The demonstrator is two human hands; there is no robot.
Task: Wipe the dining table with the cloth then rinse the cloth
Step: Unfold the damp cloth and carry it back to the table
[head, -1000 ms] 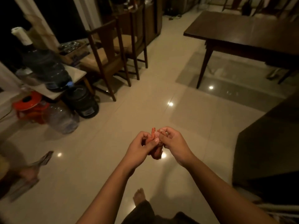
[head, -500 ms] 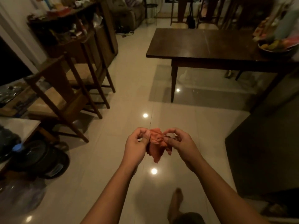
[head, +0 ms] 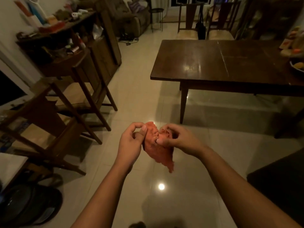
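Observation:
An orange cloth (head: pixel 156 150) hangs crumpled between my two hands at chest height above the tiled floor. My left hand (head: pixel 131 145) pinches its left edge between thumb and fingers. My right hand (head: pixel 177 139) pinches its upper right part, fingers curled. The cloth's lower corner dangles free. The dark wooden dining table (head: pixel 213 63) stands ahead to the right, a short way from my hands, its near left corner closest.
Two wooden chairs (head: pixel 65 102) stand at the left beside a cluttered sideboard (head: pixel 74 38). Two more chairs (head: pixel 189 22) sit behind the table. A bowl of food (head: pixel 297 65) rests on the table's right end. Dark furniture (head: pixel 279 178) fills the lower right. Pale floor lies between.
The view has swung right and forward, bringing the dining table closer. The cloth, bunched small a second ago, now hangs more unfolded between my hands.

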